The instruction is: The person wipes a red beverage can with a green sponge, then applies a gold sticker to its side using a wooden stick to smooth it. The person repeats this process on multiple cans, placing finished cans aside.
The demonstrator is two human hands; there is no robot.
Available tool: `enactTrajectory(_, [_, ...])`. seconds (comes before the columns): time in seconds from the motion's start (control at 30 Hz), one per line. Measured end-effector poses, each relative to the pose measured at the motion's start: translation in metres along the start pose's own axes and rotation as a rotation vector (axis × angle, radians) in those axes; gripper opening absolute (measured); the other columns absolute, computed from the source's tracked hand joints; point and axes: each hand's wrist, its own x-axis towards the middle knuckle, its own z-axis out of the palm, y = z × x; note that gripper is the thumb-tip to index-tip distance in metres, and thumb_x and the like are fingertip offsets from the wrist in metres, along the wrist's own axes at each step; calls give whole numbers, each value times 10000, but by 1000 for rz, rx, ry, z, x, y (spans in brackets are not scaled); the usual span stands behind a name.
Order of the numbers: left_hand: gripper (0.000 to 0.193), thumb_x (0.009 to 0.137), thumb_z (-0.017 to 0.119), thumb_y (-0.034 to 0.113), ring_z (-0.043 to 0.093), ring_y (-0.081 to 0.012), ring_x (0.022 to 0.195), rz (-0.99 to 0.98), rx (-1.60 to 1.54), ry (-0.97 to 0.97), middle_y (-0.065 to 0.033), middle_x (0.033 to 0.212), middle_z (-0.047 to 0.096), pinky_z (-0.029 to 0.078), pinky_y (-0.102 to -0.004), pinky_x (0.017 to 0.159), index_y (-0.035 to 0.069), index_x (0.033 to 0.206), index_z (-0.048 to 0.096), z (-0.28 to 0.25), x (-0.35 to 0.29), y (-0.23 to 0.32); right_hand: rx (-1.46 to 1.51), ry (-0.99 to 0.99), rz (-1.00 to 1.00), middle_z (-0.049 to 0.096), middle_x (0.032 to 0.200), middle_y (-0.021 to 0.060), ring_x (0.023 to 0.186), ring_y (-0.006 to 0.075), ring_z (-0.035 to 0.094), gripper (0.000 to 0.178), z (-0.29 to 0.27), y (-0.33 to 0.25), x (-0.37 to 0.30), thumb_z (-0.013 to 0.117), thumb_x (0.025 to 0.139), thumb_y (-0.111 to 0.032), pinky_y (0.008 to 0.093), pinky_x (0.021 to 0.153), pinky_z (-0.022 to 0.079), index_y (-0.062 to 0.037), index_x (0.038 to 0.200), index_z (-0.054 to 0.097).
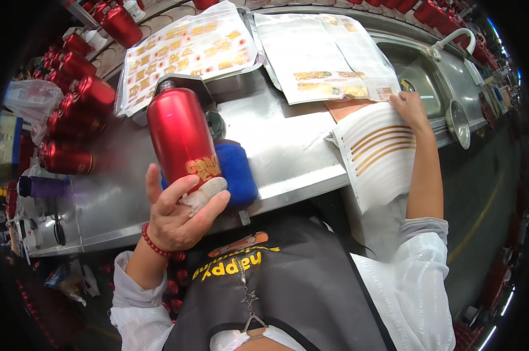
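A red metal bottle (182, 134) with gold lettering low on its side leans over the steel bench, its neck against a dark angled holder (201, 88). My left hand (180, 219) grips it near the base, fingers and thumb curled round. A whitish cloth-like piece (206, 194) sits between fingers and bottle. Beside the bottle is a blue padded block (238, 175). My right hand (410, 110) is closed at the upper right edge of a white sheet with curved gold stripes (387, 155), which hangs over the bench edge. The pinching fingertips are partly hidden.
Two trays hold a sheet of gold decals (188, 52) and larger decal sheets (323, 55). A sink (416, 76) with a white faucet (457, 41) lies right; a round metal pan (458, 124) hangs at its edge. More red bottles (92, 96) crowd the left.
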Motion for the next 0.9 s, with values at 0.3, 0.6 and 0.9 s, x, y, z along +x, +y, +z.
enactTrajectory(0.3, [321, 807, 708, 73, 508, -273, 1223, -174, -104, 57, -68, 1189, 618, 179, -663, 1187, 187, 1107, 711, 2, -26, 7, 153, -37, 113, 683, 741, 164, 694, 247, 658, 605, 11, 26, 36, 814, 751, -540, 400, 643, 516, 54, 797, 708])
enactTrajectory(0.6, [269, 931, 642, 171, 506, -312, 1220, -280, -106, 130, -122, 1234, 584, 214, -662, 1176, 148, 1198, 633, 1, -40, 7, -21, 342, -289, 638, 850, 138, 815, 296, 614, 264, 32, 60, 36, 718, 882, -219, 392, 753, 483, 12, 776, 649])
enactTrajectory(0.9, [556, 984, 600, 366, 451, -364, 1302, -561, -272, 226, -205, 1388, 526, 220, -606, 1181, 4, 1387, 479, 17, -72, 6, -154, 541, -549, 634, 990, 119, 955, 352, 596, 126, -21, -20, 21, 672, 870, -137, 437, 855, 484, -11, 869, 682])
